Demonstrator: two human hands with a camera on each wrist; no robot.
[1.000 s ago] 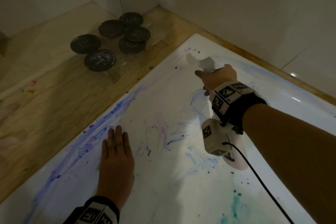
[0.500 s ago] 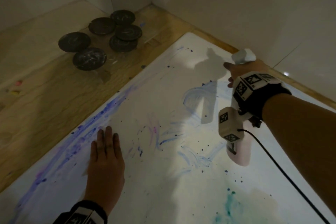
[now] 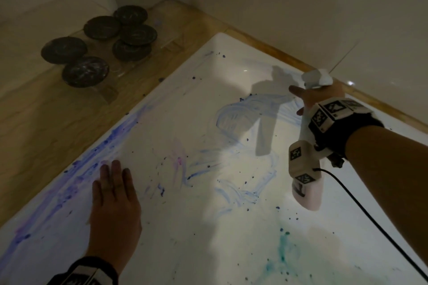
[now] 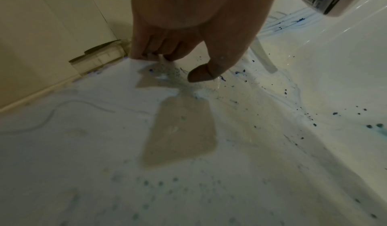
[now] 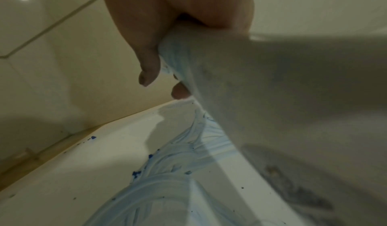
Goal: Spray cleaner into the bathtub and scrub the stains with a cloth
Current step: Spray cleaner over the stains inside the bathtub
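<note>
Head view: left hand (image 3: 114, 201) flat on bathtub (image 3: 208, 227); right hand (image 3: 320, 97) raised, gripping spray bottle (image 3: 310, 192).

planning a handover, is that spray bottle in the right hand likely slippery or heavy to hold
Probably light: the right hand holds the spray bottle up alone by its neck. Likely rigid, since its body hangs straight. Possibly slick; the bathtub looks wet and smeared nearby.

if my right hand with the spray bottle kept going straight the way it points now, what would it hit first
Probably the tiled wall behind the bathtub. The right hand, its grip round the spray bottle, points toward the tub's far edge and its wooden ledge. Nothing else shows in between, though depth is unclear.
</note>
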